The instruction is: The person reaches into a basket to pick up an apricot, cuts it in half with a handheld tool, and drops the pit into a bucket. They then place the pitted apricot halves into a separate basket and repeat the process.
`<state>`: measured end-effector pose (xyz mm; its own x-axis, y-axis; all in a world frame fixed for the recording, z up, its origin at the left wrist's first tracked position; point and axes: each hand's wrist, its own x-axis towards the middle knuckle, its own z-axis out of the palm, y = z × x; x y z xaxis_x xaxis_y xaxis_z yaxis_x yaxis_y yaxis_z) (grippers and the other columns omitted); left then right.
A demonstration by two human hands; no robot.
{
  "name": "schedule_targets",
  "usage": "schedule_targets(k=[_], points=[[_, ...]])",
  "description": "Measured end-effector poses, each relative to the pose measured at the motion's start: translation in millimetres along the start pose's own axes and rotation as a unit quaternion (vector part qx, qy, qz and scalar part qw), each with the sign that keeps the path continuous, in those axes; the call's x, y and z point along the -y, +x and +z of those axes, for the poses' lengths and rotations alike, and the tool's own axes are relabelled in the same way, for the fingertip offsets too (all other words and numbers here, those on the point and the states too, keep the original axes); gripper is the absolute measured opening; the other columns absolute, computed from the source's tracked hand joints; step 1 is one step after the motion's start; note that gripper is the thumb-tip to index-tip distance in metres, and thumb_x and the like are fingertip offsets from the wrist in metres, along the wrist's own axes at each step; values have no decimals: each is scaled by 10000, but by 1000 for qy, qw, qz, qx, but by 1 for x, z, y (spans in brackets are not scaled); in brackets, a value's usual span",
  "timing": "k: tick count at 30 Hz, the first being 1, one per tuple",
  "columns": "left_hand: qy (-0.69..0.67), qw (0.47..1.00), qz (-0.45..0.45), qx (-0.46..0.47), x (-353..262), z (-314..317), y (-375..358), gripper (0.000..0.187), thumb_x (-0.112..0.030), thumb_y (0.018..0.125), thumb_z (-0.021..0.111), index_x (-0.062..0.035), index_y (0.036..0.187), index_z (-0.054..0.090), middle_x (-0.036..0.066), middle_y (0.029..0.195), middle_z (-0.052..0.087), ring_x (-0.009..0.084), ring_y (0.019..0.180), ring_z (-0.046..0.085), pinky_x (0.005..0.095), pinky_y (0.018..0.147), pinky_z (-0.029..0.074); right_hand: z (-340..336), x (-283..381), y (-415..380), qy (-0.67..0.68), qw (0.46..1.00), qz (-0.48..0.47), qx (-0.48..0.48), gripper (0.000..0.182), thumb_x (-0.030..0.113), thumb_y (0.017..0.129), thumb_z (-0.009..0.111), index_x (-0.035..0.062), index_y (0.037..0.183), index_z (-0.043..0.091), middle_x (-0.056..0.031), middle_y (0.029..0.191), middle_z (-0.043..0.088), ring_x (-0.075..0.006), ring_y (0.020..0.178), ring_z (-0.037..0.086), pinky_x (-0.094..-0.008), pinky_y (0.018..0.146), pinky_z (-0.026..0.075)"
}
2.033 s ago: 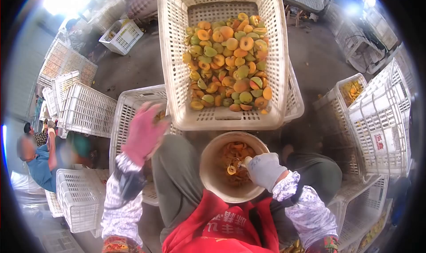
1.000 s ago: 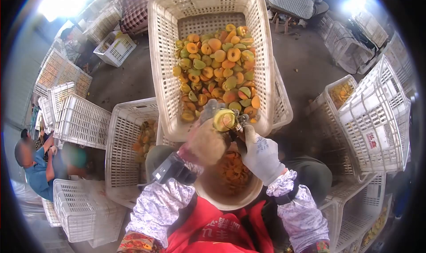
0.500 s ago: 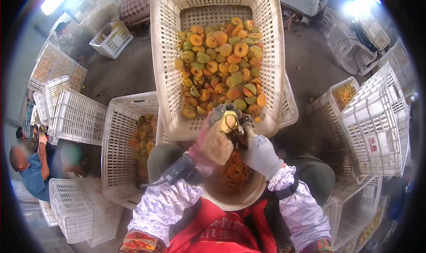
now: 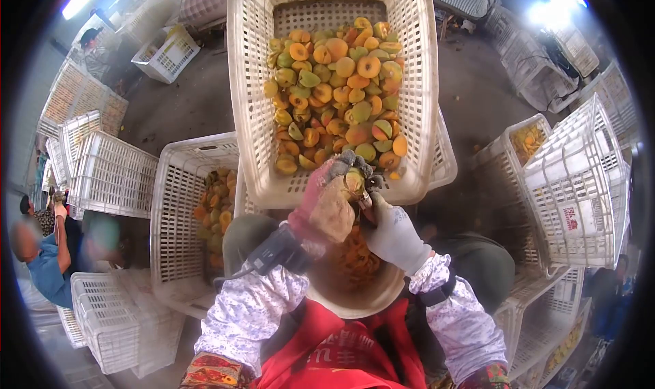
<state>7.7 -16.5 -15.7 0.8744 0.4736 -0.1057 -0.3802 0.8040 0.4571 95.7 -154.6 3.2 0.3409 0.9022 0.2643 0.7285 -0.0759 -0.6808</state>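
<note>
My left hand (image 4: pixel 332 201), in a worn pink and tan glove with dark fingertips, is closed around a pale yellow-green piece of fruit (image 4: pixel 354 182). Against that fruit, my right hand (image 4: pixel 394 227), in a grey-white glove, grips a small thin tool (image 4: pixel 369 208), mostly hidden by the fingers. Both hands meet over the near edge of a white plastic crate (image 4: pixel 334 199) of apricots (image 4: pixel 334 96), several of them halved and showing orange flesh. Below them, between my knees, a pale bucket (image 4: pixel 351 306) holds orange scraps (image 4: pixel 358 259).
Another white crate (image 4: pixel 170 218) with fruit stands at the left. Stacked crates (image 4: pixel 576 198) rise on the right, and more (image 4: pixel 112 177) on the left. A person in a blue shirt (image 4: pixel 48 259) sits at the far left. Farther back stands a small crate (image 4: pixel 166 55).
The fruit in my left hand has turned slightly, and both hands sit a little higher in view. My right hand stays close against it. The whole view has shifted slightly.
</note>
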Motion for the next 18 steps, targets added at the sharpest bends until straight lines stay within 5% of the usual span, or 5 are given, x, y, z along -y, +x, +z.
schedule_targets(k=[8,11,13,16,18], points=[[8,999,36,-9,10,4,1,278,-270,962,501,-24,1081,553,134,964,621,322,883,631,413,781,530,-17,7,4,130,990,25,48,193,16,786,602,-13,959,521,-202,759,580,-402,694,572,-406,604,444],[25,998,55,-9,8,8,3,271,-265,960,510,-22,1072,555,134,964,618,322,881,630,420,777,530,-23,10,7,269,931,201,143,189,29,779,614,-11,930,509,-188,749,572,-392,697,556,-409,619,440],[-19,1000,-15,-4,2,10,3,261,-253,960,517,-21,1073,553,138,955,621,327,874,630,428,780,530,-11,1,-1,121,990,62,49,190,39,774,621,-14,920,511,-184,749,573,-386,703,549,-416,631,441],[-6,993,96,-68,19,3,8,253,-247,964,513,-25,1079,548,141,958,624,330,864,631,436,774,534,-6,-3,-4,71,997,8,23,181,43,776,620,-14,909,510,-186,744,573,-388,698,551,-425,624,440],[26,997,62,-42,12,-2,4,251,-251,965,511,-27,1072,549,139,961,624,320,857,633,418,759,538,-4,-7,-4,39,997,-39,46,181,48,776,621,-14,909,516,-193,740,571,-399,691,546,-431,621,438]])
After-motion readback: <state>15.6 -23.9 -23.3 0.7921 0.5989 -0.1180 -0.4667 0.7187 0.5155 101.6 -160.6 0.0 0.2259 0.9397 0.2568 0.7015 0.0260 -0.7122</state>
